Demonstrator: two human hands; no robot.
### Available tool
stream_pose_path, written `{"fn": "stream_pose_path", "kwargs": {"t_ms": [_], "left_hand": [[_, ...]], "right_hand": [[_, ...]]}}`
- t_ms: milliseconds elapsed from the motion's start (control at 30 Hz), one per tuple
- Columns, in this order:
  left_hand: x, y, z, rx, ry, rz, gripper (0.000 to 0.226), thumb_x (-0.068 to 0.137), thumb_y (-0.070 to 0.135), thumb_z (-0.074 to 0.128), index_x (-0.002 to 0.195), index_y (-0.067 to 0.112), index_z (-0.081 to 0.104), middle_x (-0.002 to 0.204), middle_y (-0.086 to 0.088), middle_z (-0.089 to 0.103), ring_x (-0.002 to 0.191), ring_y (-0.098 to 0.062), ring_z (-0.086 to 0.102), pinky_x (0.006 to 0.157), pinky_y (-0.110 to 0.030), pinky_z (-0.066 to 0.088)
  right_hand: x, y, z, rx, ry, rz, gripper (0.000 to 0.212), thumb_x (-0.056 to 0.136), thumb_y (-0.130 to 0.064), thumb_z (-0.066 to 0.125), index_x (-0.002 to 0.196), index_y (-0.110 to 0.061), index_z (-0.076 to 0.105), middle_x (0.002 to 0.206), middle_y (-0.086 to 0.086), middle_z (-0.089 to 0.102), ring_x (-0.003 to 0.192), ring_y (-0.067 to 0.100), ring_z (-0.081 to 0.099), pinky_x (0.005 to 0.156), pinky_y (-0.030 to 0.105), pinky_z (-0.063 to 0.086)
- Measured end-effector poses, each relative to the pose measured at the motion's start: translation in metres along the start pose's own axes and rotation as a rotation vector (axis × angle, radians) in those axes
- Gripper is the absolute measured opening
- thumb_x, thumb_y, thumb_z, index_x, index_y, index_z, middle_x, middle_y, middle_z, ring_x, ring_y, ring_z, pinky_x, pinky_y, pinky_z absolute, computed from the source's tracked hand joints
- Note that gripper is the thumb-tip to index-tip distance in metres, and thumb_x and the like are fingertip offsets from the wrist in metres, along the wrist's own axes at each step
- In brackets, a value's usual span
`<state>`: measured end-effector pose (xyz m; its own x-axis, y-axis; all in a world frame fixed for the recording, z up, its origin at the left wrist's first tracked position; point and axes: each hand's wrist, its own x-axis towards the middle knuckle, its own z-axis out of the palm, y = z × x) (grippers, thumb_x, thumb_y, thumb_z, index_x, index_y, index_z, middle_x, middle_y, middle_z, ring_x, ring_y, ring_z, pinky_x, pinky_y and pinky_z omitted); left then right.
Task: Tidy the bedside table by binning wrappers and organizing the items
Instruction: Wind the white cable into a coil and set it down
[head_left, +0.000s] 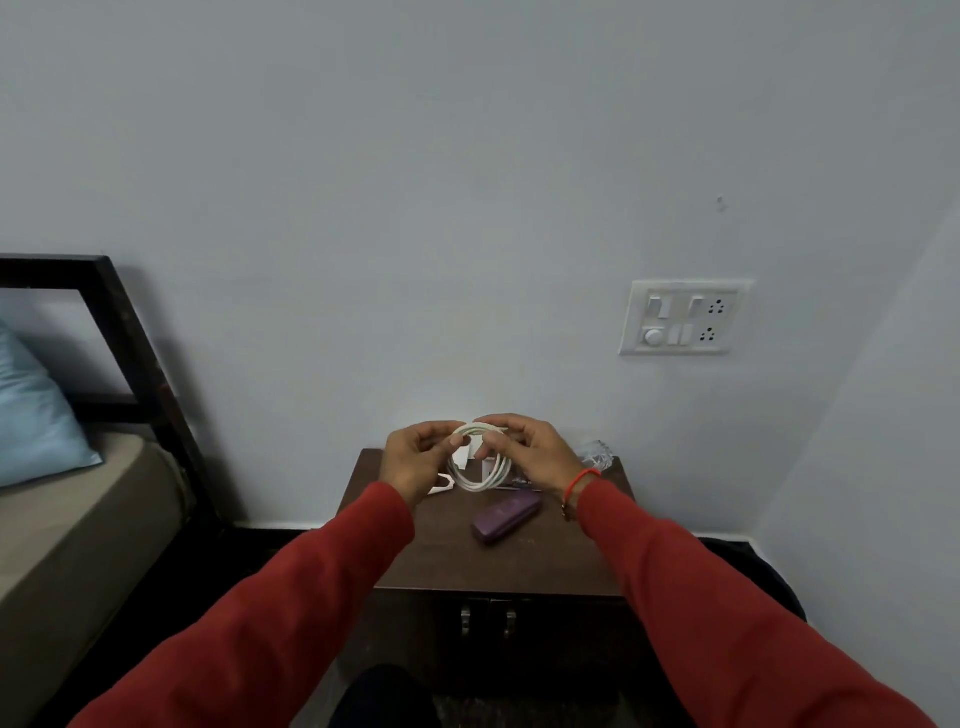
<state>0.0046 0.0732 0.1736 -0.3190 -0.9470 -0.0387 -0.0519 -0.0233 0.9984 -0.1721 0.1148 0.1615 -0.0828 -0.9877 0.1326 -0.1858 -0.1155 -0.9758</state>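
Observation:
A coiled white cable (480, 470) hangs in the air above the back of the dark wooden bedside table (447, 556). My left hand (415, 460) pinches the coil's left side and my right hand (524, 454) grips its top right. A purple case (506, 517) lies on the tabletop in front of my hands. A crumpled clear wrapper (597, 453) sits at the table's back right corner. A white paper scrap (444, 484) and a purple-printed flat item (511, 480) lie under the coil, partly hidden by my hands.
A bed with a dark frame (140, 364), beige mattress and light blue pillow (31, 410) stands to the left. A white switch and socket panel (683, 317) is on the wall to the right. The table has two cabinet door handles (488, 621) below.

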Motion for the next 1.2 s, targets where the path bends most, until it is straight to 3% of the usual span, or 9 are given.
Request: {"fn": "stream_pose_path", "kwargs": {"t_ms": [67,167,367,667,833,933,1067,1133,1200], "left_hand": [[0.001,0.002,0.0,0.004,0.021,0.022,0.019,0.093,0.012,0.067,0.11,0.007,0.072,0.097,-0.012,0.075,0.055,-0.013,0.059,0.045,-0.019,0.047],[0.0,0.003,0.002,-0.023,0.014,0.016,0.017,0.092,0.012,0.067,0.109,0.009,0.071,0.093,-0.006,0.075,0.053,-0.012,0.059,0.045,-0.018,0.048],[0.001,-0.004,0.001,-0.001,-0.062,-0.036,0.017,0.093,0.012,0.067,0.109,0.008,0.07,0.088,-0.005,0.074,0.053,-0.012,0.058,0.053,-0.025,0.05],[0.018,-0.025,-0.008,0.067,-0.039,-0.053,0.02,0.095,0.013,0.063,0.112,0.005,0.071,0.093,-0.009,0.072,0.054,-0.013,0.061,0.047,-0.023,0.05],[0.03,-0.043,-0.013,0.031,0.011,-0.095,0.024,0.094,0.013,0.066,0.114,-0.001,0.07,0.094,-0.015,0.069,0.07,-0.029,0.061,0.052,-0.028,0.054],[0.038,-0.054,-0.014,-0.06,0.024,-0.181,0.029,0.095,0.011,0.064,0.119,-0.004,0.065,0.096,-0.017,0.065,0.063,-0.027,0.059,0.047,-0.026,0.054],[0.052,-0.074,-0.02,-0.181,0.087,-0.3,0.028,0.098,0.008,0.059,0.123,-0.003,0.061,0.089,-0.014,0.062,0.062,-0.026,0.058,0.052,-0.03,0.055],[0.062,-0.088,-0.024,-0.207,0.138,-0.341,0.029,0.098,0.007,0.058,0.124,-0.004,0.06,0.083,-0.012,0.061,0.063,-0.027,0.057,0.059,-0.035,0.053],[0.072,-0.103,-0.027,-0.218,0.184,-0.377,0.03,0.098,0.008,0.058,0.125,-0.005,0.06,0.08,-0.012,0.061,0.064,-0.027,0.057,0.063,-0.037,0.052]], "right_hand": [[-0.002,-0.002,-0.001,-0.045,0.023,0.028,0.023,0.094,-0.023,0.062,0.117,-0.02,0.066,0.08,0.008,0.072,0.054,0.008,0.06,0.045,0.021,0.047],[-0.002,-0.004,-0.002,-0.096,0.094,0.069,0.026,0.094,-0.025,0.063,0.119,-0.019,0.065,0.075,0.012,0.067,0.036,0.01,0.052,0.032,0.016,0.035],[-0.004,-0.001,-0.002,-0.093,0.126,0.099,0.025,0.094,-0.024,0.063,0.117,-0.015,0.065,0.07,-0.001,0.069,0.033,0.015,0.053,0.03,0.019,0.036],[0.004,0.013,0.007,0.0,0.019,0.132,0.018,0.093,-0.02,0.064,0.11,-0.024,0.063,0.059,0.001,0.068,0.033,0.014,0.052,0.03,0.019,0.037],[0.013,0.025,0.011,0.019,-0.008,0.165,0.033,0.094,-0.01,0.061,0.126,-0.011,0.057,0.083,0.019,0.067,0.035,0.011,0.053,0.031,0.019,0.04],[0.017,0.036,0.011,-0.004,0.018,0.172,0.036,0.094,-0.006,0.061,0.129,-0.007,0.056,0.087,0.028,0.065,0.041,0.012,0.055,0.035,0.022,0.047],[0.023,0.056,0.009,-0.103,0.077,0.195,0.031,0.094,-0.008,0.061,0.125,-0.009,0.061,0.102,0.014,0.066,0.054,0.016,0.059,0.042,0.025,0.051],[0.026,0.071,0.005,-0.245,0.11,0.198,0.029,0.092,-0.007,0.062,0.121,-0.012,0.065,0.11,0.012,0.068,0.065,0.015,0.063,0.051,0.016,0.054],[0.028,0.088,0.0,-0.444,0.103,0.183,0.03,0.09,-0.002,0.062,0.118,-0.01,0.068,0.117,0.011,0.069,0.092,0.017,0.067,0.071,0.0,0.046]]}}
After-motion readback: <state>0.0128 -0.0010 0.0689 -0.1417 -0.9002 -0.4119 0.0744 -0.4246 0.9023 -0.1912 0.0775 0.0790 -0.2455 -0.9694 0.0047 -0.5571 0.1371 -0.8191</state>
